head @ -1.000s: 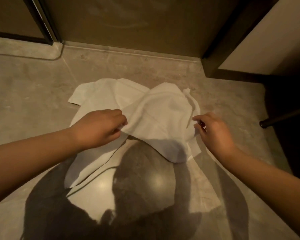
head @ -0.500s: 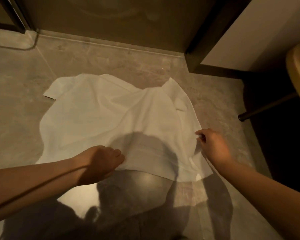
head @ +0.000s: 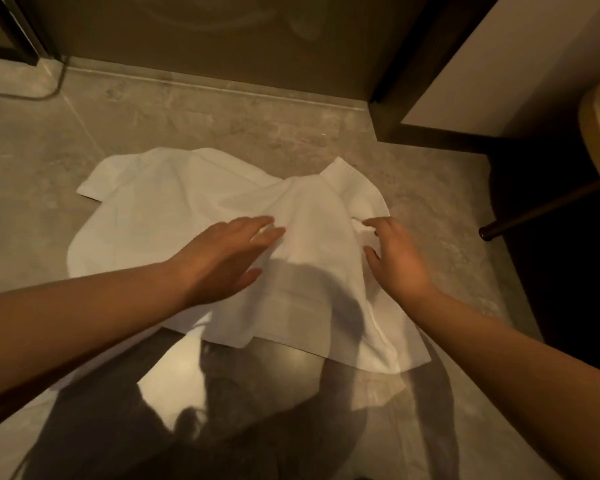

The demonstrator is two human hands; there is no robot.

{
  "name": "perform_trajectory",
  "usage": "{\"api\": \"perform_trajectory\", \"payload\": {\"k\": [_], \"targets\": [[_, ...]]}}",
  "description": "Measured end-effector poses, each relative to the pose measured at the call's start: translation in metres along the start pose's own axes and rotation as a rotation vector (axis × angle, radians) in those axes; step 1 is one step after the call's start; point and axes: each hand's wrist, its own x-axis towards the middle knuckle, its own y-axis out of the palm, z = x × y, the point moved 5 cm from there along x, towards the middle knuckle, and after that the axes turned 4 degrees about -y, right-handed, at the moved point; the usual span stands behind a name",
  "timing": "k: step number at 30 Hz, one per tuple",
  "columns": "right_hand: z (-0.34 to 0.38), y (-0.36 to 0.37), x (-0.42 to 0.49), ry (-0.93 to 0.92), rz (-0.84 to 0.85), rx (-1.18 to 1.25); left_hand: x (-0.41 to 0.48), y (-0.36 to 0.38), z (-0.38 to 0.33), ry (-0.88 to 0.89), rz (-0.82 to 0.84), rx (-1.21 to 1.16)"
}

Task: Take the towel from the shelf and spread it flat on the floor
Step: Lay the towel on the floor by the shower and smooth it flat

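Smoothing is the step now: the towel (head: 201, 216) lies on the floor (head: 222, 126), rumpled at its far right. Left hand (head: 222, 261) fingers spread flat; right hand (head: 395, 265) fingers open, gripping nothing. Sweep outward toward that folded corner.

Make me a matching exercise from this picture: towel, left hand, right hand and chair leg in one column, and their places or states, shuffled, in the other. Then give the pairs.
Things:
1. towel
2. left hand
3. right hand
4. chair leg

Places or states:
A. dark rod slanting down to the floor at the right edge
B. open, fingers curled over the towel's rumpled right part
C. white, on the floor, still creased
D. open and flat, over the towel's middle

Pairs: 1-C, 2-D, 3-B, 4-A
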Motion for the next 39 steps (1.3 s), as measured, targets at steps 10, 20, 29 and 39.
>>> {"api": "perform_trajectory", "payload": {"k": [10,20,29,39], "targets": [[-0.006,0.025,0.077,-0.025,0.205,-0.178,0.103,0.001,0.015,-0.186,0.06,-0.041],[-0.032,0.051,0.086,0.086,0.254,-0.287,0.087,0.029,0.001,-0.06,-0.065,-0.175],[-0.047,0.064,0.065,0.145,0.28,-0.242,0.06,0.059,-0.006,0.039,0.063,0.076],[-0.065,0.033,0.061,0.256,0.13,-0.239,0.031,0.054,-0.007,0.171,0.031,0.263]]}}
